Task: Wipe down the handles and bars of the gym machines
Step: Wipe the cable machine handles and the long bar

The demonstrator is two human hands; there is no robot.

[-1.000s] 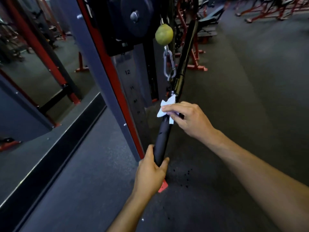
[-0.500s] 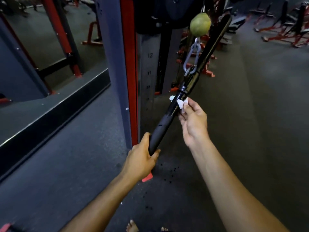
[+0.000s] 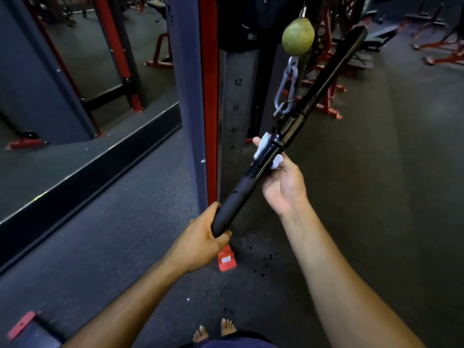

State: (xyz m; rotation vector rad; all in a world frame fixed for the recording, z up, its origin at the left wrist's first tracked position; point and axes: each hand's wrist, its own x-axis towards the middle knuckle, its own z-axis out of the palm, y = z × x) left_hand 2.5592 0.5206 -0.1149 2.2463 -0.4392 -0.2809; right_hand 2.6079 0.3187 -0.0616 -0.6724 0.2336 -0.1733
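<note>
Grip: your left hand [image 3: 200, 243] is curled round the lower end of the black bar [image 3: 253, 172], bottom centre of the frame. Your right hand [image 3: 281, 182], palm up at centre, wraps a white wipe [image 3: 261, 148] under the bar's middle. Bar: slanting to upper right, clipped to a silver carabiner [image 3: 286, 89] under a green ball [image 3: 298, 36]. Behind: numbered weight stack [image 3: 236, 106].

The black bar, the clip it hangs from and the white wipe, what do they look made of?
Bar: likely metal with glossy black paint, given the sharp highlights; its lower grip looks like matte rubber or foam. Clip: bare silvery steel, bright and reflective. Wipe: soft crumpled white tissue or cloth, wrapped round the bar by the right hand; which one is unclear.
</note>
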